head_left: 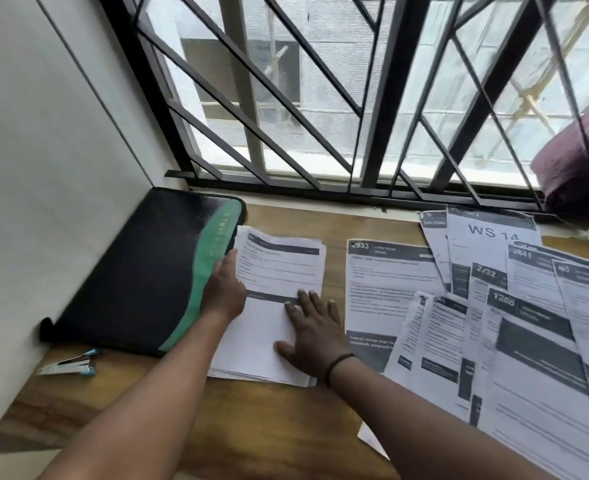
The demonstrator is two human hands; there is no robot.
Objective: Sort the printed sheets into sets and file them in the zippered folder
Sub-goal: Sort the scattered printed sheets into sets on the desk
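While the loose sheets (515,306) lie fanned and overlapping across the right side of the wooden desk (272,427), the head view shows one set of sheets (272,306) gathered into a stack near the middle, just beside the zippered folder (140,271). The folder lies flat at the left against the wall, and it looks closed; its green edge touches or slightly overlaps the stack's far left corner.

The right hand (315,330) lies open, fingers spread and pressing flat on the lower half of the top sheet. The left hand (224,289) rests along the stack's left edge, where stack meets folder; whether its fingers curl under the paper or only push against it cannot be told from here, as the fingertips are hidden.

The step in hand seems to be squaring this set before it is filed. To do it well, the person should keep the flat palm as an anchor and tap the left edge true, since the lower sheets stick out unevenly at the bottom. A stapler (74,365) lies near the desk's left edge, near the folder's near corner, within reach if the set needs binding. The folder likely has to be unzipped first.
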